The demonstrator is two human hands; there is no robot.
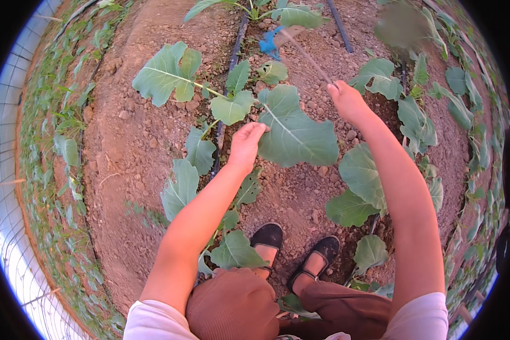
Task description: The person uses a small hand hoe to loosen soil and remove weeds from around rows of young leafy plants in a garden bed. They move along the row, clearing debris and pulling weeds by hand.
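My left hand (247, 143) pinches the near left edge of a broad green leaf (297, 133) between thumb and fingers. The leaf belongs to a leafy plant, like kale or cabbage, whose other leaves (167, 73) spread to the left. Farther forward and right, my right hand (348, 101) is closed round the end of a thin-handled tool (309, 58). A blue piece (271, 43) shows at the tool's far end, close above the soil; blur hides its exact shape.
Black drip pipes (236, 45) run along the plant rows. More leafy plants (374, 76) grow to my right and around my feet. Dry, cloddy soil (127, 113) lies between the rows. My black shoes (268, 235) stand between two rows. A pale curved wall (5, 141) borders the left.
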